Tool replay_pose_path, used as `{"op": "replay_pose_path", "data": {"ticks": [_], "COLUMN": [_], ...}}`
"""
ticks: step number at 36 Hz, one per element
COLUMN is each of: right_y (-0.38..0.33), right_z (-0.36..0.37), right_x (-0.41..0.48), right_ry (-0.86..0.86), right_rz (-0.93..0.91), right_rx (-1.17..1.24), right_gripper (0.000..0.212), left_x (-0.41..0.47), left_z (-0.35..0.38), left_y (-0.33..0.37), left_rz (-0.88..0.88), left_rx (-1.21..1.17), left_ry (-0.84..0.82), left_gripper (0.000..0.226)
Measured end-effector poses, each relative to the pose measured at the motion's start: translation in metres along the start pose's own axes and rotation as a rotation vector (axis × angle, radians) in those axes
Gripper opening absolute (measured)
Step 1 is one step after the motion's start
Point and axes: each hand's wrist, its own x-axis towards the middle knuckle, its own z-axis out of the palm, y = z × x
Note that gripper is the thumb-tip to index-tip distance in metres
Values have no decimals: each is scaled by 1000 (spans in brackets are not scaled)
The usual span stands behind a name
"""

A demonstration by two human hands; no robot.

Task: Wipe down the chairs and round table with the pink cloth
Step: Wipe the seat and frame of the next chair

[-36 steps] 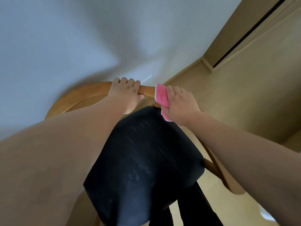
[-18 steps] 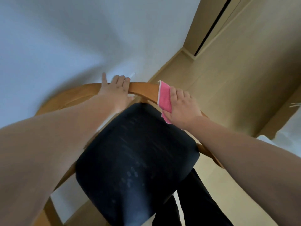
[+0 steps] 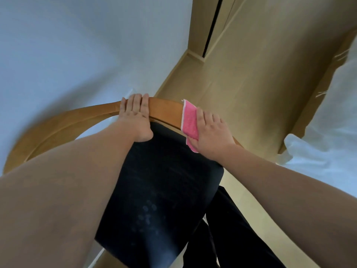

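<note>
A wooden chair with a curved backrest rail (image 3: 77,117) and a black padded seat (image 3: 160,190) stands right below me. My left hand (image 3: 135,117) grips the top of the rail, fingers over its far side and thumb toward the seat. To its right, my right hand (image 3: 210,132) presses the folded pink cloth (image 3: 190,120) onto the same rail, fingers laid over the cloth and curled around the rail. The round table is out of view.
A pale wall runs along the left behind the chair. Light wooden floor (image 3: 260,93) stretches ahead toward a wooden door frame (image 3: 199,31). White bedding (image 3: 332,122) lies at the right edge. My dark trouser legs (image 3: 231,238) stand beside the seat.
My right hand has slid the pink cloth to the right along the rail, away from my left hand. The left hand has flattened its grip on the rail. The camera has swung toward the right.
</note>
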Motion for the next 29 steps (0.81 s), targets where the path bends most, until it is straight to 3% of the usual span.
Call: {"op": "replay_pose_path", "data": {"ticks": [22,29], "right_y": [45,46], "right_z": [37,32], "right_x": [-105,-129], "right_ry": [-16,-101], "right_rz": [207,193], "right_rx": [-23,-167], "right_gripper": [87,78], "left_x": [-9,-63], "left_z": [-4,6], "left_y": [-4,16], "left_rz": [-4,-5], "left_rx": [-42,-281], "left_ry": [37,256], "left_gripper": [106,93]}}
